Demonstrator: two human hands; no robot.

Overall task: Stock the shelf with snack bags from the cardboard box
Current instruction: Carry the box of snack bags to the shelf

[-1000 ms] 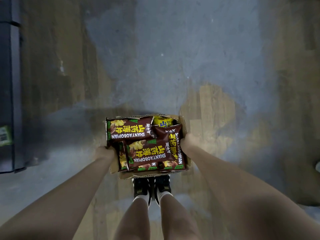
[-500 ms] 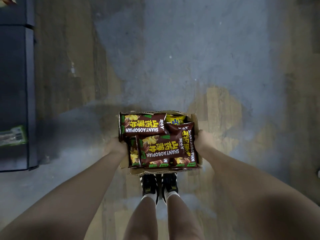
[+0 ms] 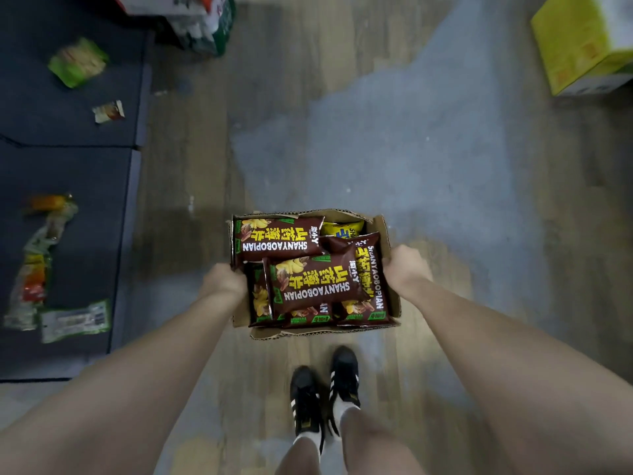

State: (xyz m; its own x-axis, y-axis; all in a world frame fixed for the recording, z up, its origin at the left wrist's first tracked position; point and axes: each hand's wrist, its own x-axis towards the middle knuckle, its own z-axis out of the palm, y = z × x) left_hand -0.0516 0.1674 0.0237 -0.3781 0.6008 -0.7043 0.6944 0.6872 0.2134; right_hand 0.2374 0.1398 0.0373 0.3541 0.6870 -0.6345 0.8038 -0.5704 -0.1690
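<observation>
I carry an open cardboard box (image 3: 385,231) at waist height over the floor. It is packed with several brown snack bags (image 3: 315,286) with yellow lettering, plus a yellow bag (image 3: 340,229) near its far edge. My left hand (image 3: 222,284) grips the box's left wall. On the opposite side my right hand (image 3: 406,269) grips the right wall. Both sets of fingers curl out of sight around the cardboard.
A dark low shelf surface (image 3: 68,173) lies at the left, with a green packet (image 3: 78,65), a small packet (image 3: 109,112) and long snack packets (image 3: 44,262) on it. A yellow carton (image 3: 582,46) stands far right. Stacked goods (image 3: 202,18) sit top left. My shoes (image 3: 322,389) are below.
The view has swung forward and left while I carry the box. More of the dark shelf with its packets and the yellow carton have come into view. Both hands keep their hold.
</observation>
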